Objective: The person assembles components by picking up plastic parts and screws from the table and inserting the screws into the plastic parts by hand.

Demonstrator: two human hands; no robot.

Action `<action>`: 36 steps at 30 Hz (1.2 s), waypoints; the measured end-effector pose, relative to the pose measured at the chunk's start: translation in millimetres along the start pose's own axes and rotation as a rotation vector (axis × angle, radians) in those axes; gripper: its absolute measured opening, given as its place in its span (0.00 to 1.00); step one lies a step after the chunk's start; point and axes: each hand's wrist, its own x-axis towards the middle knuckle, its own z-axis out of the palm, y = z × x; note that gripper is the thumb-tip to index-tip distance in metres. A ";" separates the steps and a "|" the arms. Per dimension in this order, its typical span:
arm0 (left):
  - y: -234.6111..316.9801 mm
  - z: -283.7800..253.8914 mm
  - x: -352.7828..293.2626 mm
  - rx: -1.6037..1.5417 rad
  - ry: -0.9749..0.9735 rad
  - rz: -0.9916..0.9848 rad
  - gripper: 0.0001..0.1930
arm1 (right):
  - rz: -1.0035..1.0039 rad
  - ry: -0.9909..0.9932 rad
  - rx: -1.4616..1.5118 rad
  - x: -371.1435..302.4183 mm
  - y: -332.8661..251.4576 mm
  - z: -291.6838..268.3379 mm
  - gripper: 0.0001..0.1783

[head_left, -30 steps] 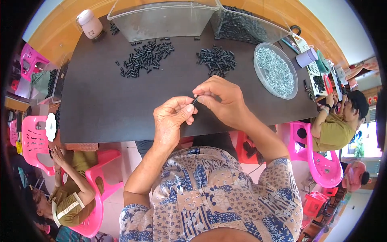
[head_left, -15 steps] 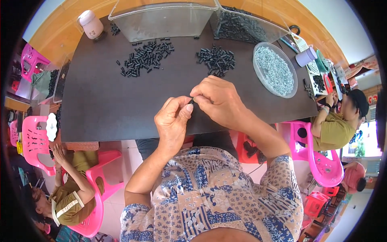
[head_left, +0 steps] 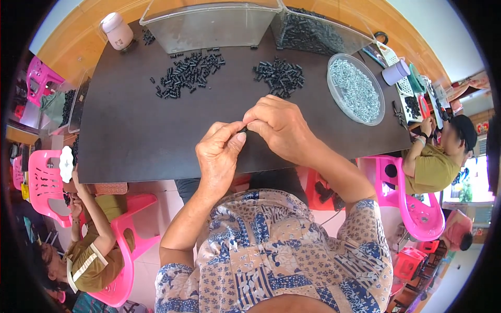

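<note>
Over the near part of the dark table [head_left: 135,130], my two hands meet at the fingertips. Between thumb and index finger, my left hand [head_left: 219,148] pinches a small black plastic part [head_left: 243,130], mostly covered by the fingers. My right hand [head_left: 279,122] is closed, its thumb and fingertips pressed against the top of that part; whether it grips something small of its own is hidden. Farther off lie two heaps of short black plastic pieces, a left heap [head_left: 189,73] and a right heap [head_left: 280,77]. A round clear tray [head_left: 332,94] of small silvery screw-like pieces stands to the right.
At the far edge stand a clear bin [head_left: 209,28] and another bin of black pieces [head_left: 308,34]. A pink mug [head_left: 117,32] is far left, a lilac cup [head_left: 395,73] far right. Co-workers sit on pink chairs at left [head_left: 88,250] and right [head_left: 438,161].
Both my hands have shifted slightly left and still meet at the black part. The person at left has raised a forearm.
</note>
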 end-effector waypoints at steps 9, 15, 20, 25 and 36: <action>1.9 3.8 -1.5 -0.152 0.003 -0.203 0.07 | -0.110 0.036 -0.117 -4.1 -1.7 8.8 0.07; 7.7 2.1 3.5 -0.401 -0.023 -0.516 0.05 | -0.237 0.061 -0.124 -6.0 0.0 14.8 0.12; 6.8 7.6 0.1 -0.206 -0.004 -0.293 0.05 | -0.248 0.029 -0.132 -3.0 0.8 9.4 0.12; 2.9 4.7 1.6 -0.326 -0.064 -0.379 0.05 | -0.296 -0.014 -0.229 -3.1 -6.2 8.9 0.12; 6.5 -2.3 7.7 -0.455 -0.013 -0.434 0.08 | -0.020 0.119 0.102 -10.5 2.5 7.1 0.07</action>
